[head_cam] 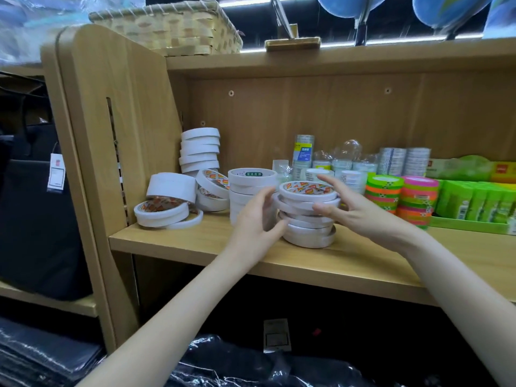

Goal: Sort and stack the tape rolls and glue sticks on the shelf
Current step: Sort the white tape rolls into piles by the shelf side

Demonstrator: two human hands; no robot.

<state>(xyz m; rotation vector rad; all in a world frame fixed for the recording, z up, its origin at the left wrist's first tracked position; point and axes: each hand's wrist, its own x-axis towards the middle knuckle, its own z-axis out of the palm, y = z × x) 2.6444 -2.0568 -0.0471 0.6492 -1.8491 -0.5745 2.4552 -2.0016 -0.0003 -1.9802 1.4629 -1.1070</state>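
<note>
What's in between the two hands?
In the head view, a leaning stack of white tape rolls stands on the wooden shelf between the left hand and right hand.

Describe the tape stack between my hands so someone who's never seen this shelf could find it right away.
On the wooden shelf, look near the front edge, left of the neon tape rolls. The stack of white rolls stands there between the left hand and right hand. Unlike the straighter stack behind it on the left, its rolls sit unevenly, and the top roll's core has a red and orange print.
</note>
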